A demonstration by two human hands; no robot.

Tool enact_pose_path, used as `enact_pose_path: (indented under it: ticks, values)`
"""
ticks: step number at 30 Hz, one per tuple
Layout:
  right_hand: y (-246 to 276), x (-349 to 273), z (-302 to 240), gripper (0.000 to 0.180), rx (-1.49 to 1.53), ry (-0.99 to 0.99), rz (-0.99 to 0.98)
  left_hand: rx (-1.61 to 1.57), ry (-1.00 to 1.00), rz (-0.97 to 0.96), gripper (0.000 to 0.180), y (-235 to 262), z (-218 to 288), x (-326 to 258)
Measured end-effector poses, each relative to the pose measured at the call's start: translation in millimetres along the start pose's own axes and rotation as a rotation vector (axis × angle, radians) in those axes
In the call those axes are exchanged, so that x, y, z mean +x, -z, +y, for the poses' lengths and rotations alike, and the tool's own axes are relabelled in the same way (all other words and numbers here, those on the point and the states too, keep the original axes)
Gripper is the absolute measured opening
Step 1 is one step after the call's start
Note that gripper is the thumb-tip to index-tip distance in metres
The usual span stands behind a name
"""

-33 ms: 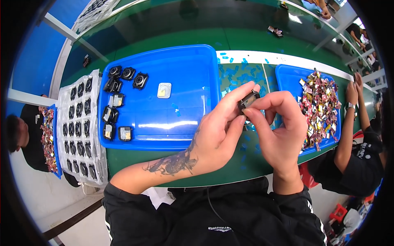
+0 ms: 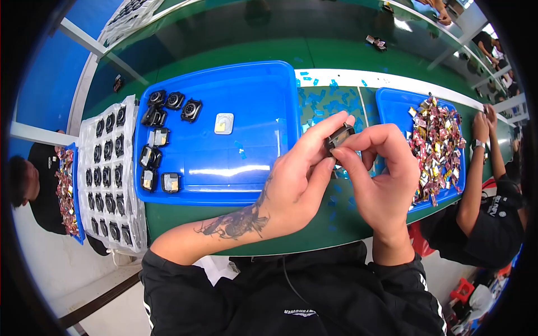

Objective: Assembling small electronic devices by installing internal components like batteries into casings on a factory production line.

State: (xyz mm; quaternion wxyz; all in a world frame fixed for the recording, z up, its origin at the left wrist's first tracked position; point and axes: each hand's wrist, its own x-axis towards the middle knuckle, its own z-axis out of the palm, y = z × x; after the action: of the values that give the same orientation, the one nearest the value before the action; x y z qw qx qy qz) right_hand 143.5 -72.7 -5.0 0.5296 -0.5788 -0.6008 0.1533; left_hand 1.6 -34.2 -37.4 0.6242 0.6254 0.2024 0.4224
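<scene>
Between both hands, over the gap to the right of the large blue tray, is a black watch case. My left hand grips it from the left, fingers behind and thumb below. With thumb and index finger, my right hand pinches its lower right edge; whatever is under those fingertips is hidden. Several more black watch cases lie along the tray's left side, some showing a pale inner face. A light grey square piece lies alone near the tray's middle.
A blue tray heaped with small shiny parts stands at right. Blue film scraps litter the green table. At left are white blister trays of watch cases. A co-worker's arms reach in at far right.
</scene>
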Motion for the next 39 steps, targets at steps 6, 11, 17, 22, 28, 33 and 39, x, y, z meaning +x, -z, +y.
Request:
enact_pose_path:
  ticks: [6, 11, 17, 22, 28, 33, 39]
  values:
    - [1, 0, -1, 0.023, -0.069, 0.047, 0.005, 0.038, 0.028, -0.017, 0.053, 1, 4, -2]
    - [11, 1, 2, 0.033, -0.158, 0.192, 0.01, 0.065, 0.024, -0.168, 0.053, 7, 12, -2]
    - [8, 2, 15, 0.032, 0.068, 0.035, -0.076, -0.029, 0.08, -0.14, 0.054, 2, 14, -3]
    - [23, -13, 11, 0.026, 0.616, -0.249, -0.024, -0.348, 0.112, 0.055, 0.055, 2, 23, 8]
    - [25, -20, 8, 0.012, 0.537, -0.345, -0.113, 0.071, 0.039, -0.148, 0.034, 19, 22, 7]
    - [28, -16, 11, 0.011, 0.684, -0.396, -0.121, 0.542, -0.156, -0.087, 0.037, 16, 31, 8]
    - [29, -15, 17, 0.008, 0.72, -0.318, -0.253, 0.546, -0.114, -0.151, 0.026, 22, 31, 10]
